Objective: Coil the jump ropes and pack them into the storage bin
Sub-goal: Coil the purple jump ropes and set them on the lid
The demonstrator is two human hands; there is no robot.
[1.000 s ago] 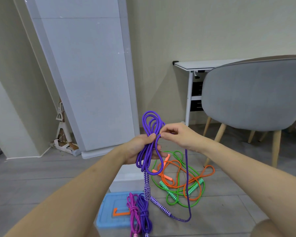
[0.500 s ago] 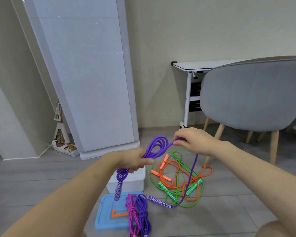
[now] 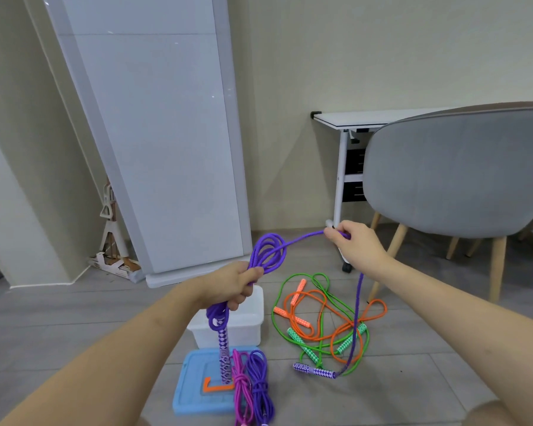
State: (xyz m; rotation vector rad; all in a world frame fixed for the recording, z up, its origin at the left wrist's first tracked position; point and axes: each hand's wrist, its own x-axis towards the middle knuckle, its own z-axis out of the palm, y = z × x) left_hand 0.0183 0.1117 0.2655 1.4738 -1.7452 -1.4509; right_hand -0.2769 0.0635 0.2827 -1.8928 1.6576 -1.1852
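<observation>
Grey chair [image 3: 456, 170] sits behind & to the right of the right hand, w/ a white desk [image 3: 366, 118] past it. A tall white panel [image 3: 154, 133] leans on the wall beyond the left hand.

Storage bin [image 3: 243, 327], white, sits on the floor right under the left hand; its blue lid [image 3: 194, 385] lies flat just nearer the person. On the lid: two finished bundles, a pink rope [image 3: 240, 385] & a second purple rope [image 3: 260, 385], side by side.

Below the right hand, on the floor: green rope [image 3: 277, 302] & orange rope [image 3: 379, 312] tangled together, not coiled yet.

Purple rope [image 3: 268, 250] is the one in hand. Left hand [image 3: 234, 284] is a fist round the gathered loops, coil sticking up, one patterned handle [image 3: 223, 355] hanging down over the lid. Right hand [image 3: 354, 244] is out to the right, pinching the free strand; rope runs taut between the hands. The tail drops from the right hand to the other handle [image 3: 313, 370] on the floor, crossing the green/orange tangle.

Step, as I read it: mid-coil on rope 3, approx. half gathered. Next prob. calls for bringing the right hand back to the left to lay another loop, then sliding down the tail. Watch the tail doesn't snag the tangle. Nothing visible in the bin yet.
</observation>
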